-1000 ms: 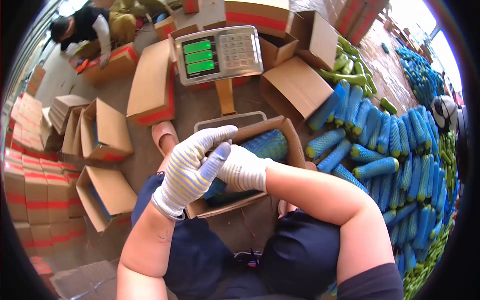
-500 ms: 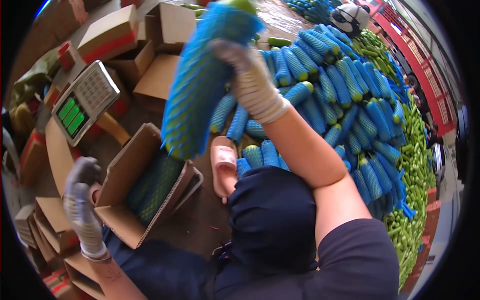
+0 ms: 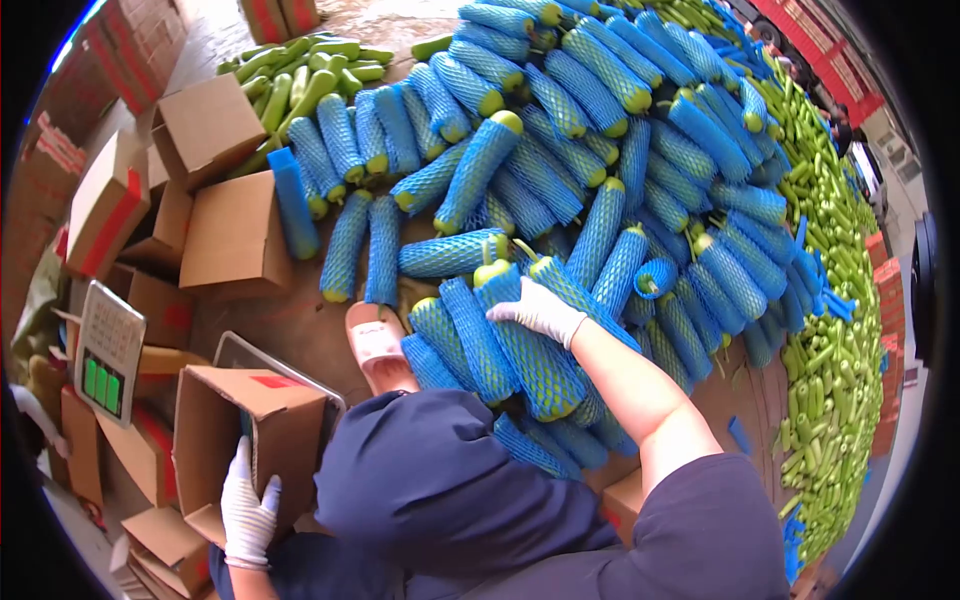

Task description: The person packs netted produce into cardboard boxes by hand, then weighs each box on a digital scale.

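Observation:
My right hand (image 3: 540, 312), in a pale knit glove, is closed around the upper end of a long green gourd (image 3: 532, 350) in a blue foam net sleeve. That gourd lies among other sleeved gourds (image 3: 470, 335) beside my knee. My left hand (image 3: 248, 510), also gloved, has its fingers stretched out and thumb apart against the open side of a cardboard box (image 3: 290, 440). The box stands tilted by my leg, and little of its inside shows, only a dark blue-green edge near my fingertips.
A large heap of sleeved gourds (image 3: 600, 90) spreads ahead and right. Bare green gourds lie in a pile (image 3: 310, 75) at the back and a long bank (image 3: 830, 400) at right. A scale display (image 3: 105, 350) and several cardboard boxes (image 3: 235, 235) stand left. A person's gloved hand (image 3: 40, 415) shows far left.
My right hand has come down from above the box, where it held a sleeved gourd, to a gourd in the heap. My left hand now touches the box, which has turned. The view has shifted.

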